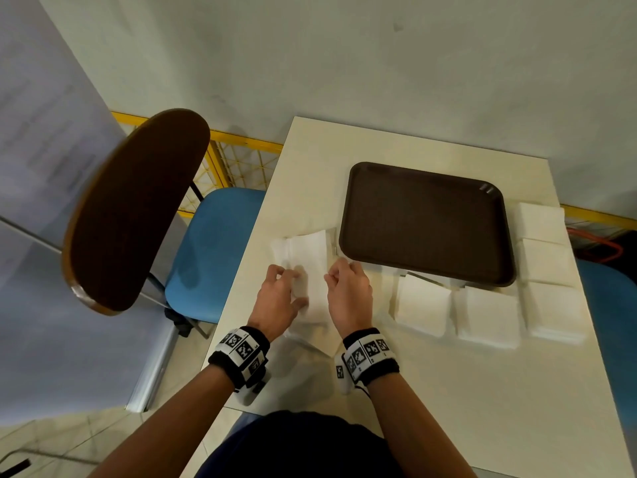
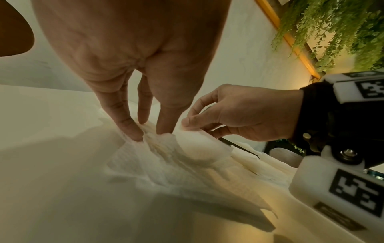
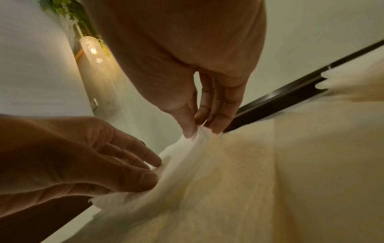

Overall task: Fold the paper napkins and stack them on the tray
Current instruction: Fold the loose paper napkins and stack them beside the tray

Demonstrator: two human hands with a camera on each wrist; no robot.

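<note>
White paper napkin [image 1: 308, 260] was pinched at its edges by both hands — left hand [image 1: 280, 298] and right hand [image 1: 349, 293] — lifted partly off the table [image 1: 431, 391]. Brown tray [image 1: 427, 222] sat just right of the grip; napkin stacks [image 1: 489, 315] lay near it.

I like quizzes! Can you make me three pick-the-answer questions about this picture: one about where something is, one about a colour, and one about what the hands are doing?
1. Where is the tray?
A. on the table
B. on the chair
C. on the floor

2. What colour is the tray?
A. yellow
B. brown
C. white

3. What are the hands doing?
A. resting empty
B. pinching a napkin
C. lifting the tray

Answers:
1 A: the tray lies on the table.
2 B: it is dark brown.
3 B: the left hand and right hand pinch the napkin.
</note>
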